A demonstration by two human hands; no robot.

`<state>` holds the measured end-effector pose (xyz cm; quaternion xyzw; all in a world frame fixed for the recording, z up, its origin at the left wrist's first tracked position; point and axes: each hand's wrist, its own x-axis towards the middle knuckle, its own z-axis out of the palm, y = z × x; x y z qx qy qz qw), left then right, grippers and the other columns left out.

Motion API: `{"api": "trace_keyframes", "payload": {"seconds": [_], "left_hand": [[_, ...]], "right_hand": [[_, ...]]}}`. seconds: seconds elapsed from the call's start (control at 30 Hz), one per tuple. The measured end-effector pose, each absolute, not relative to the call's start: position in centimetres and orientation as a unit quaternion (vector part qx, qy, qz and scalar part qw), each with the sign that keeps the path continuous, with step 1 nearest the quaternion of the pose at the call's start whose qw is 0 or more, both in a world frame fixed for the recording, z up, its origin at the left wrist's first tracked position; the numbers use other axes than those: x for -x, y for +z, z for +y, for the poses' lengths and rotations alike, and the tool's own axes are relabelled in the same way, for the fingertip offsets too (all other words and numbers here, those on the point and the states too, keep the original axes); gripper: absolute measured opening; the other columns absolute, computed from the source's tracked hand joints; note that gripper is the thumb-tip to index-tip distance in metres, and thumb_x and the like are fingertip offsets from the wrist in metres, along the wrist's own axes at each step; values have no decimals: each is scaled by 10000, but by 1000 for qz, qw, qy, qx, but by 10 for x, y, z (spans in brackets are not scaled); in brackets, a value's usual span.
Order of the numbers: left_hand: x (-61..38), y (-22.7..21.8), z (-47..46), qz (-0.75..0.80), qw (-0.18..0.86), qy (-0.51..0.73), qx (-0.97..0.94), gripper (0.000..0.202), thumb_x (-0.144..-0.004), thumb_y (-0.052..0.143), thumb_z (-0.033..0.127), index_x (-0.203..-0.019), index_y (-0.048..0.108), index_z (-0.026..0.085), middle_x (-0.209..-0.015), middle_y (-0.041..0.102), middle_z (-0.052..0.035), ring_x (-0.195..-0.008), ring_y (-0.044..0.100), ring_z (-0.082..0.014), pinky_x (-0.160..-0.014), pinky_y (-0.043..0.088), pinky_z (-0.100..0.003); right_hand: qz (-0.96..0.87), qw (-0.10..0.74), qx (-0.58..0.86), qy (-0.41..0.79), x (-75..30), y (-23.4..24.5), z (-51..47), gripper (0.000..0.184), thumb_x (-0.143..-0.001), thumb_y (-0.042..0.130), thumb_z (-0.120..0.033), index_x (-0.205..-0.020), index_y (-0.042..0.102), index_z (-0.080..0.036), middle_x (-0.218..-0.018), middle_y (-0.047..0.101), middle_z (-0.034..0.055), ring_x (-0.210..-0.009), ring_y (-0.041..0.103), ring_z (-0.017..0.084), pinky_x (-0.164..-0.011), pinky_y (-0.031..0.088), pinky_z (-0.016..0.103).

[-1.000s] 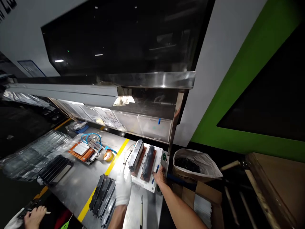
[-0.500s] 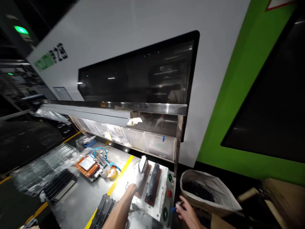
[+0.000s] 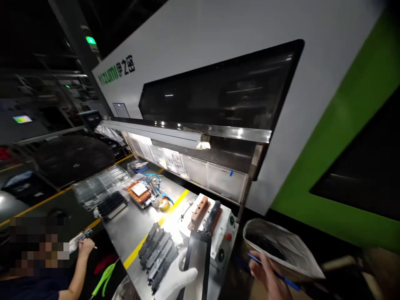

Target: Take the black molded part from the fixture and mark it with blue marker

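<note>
Down at the steel bench, the white-gloved left hand is clamped on a dark-framed flat plate, right between the black finned stack and the fixture. Tight gap, so one sloppy swing could clip either, or a glove slip could drop it off the edge. Bare right hand, well apart, pinches a thin blue pen above the bag.

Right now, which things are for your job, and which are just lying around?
In use: left hand with dark-framed plate; right hand with blue-handled tool; white fixture with copper block.

Lying about: stack of black ribbed parts; orange board with blue tubing; white bag.
</note>
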<state>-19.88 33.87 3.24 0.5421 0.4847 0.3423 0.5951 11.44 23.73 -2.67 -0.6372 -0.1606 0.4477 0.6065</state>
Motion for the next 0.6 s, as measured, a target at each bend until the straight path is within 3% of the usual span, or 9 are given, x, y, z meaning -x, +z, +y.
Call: {"api": "trace_keyframes", "payload": {"seconds": [0.07, 0.13, 0.2, 0.6], "left_hand": [[166, 15, 316, 458, 648, 305, -526, 678, -649, 860, 498, -1265, 668, 291, -1153, 773, -125, -1197, 674, -409, -1068, 523, -589], [151, 7, 300, 440, 681, 282, -513, 622, -639, 868, 478, -1223, 687, 361, -1112, 790, -73, -1229, 656, -422, -1110, 488, -574], [148, 7, 293, 429, 700, 275, -500, 572, -661, 848, 494, -1203, 685, 410, -1102, 795, -32, -1255, 641, -416, -1150, 442, -584], [139, 29, 284, 371, 732, 225, -525, 454, -674, 820, 538, -1111, 717, 473, -1120, 795, 21, -1291, 627, -382, -1147, 448, -541]], "right_hand": [[-254, 624, 615, 410, -110, 8, 241, 593, -829, 625, -772, -965, 713, -201, -755, 654, 34, -746, 624, 211, -739, 550, 317], [-324, 614, 612, 379, -105, 34, 245, 528, -899, 583, -720, -841, 667, -202, -660, 558, 2, -679, 534, 175, -692, 472, 298], [-364, 599, 606, 377, -101, 48, 248, 514, -939, 537, -701, -835, 619, -204, -629, 497, -19, -646, 474, 158, -655, 404, 292], [-417, 571, 613, 352, -93, 43, 242, 536, -951, 477, -716, -781, 521, -210, -663, 439, -27, -644, 427, 154, -635, 339, 301]]}}
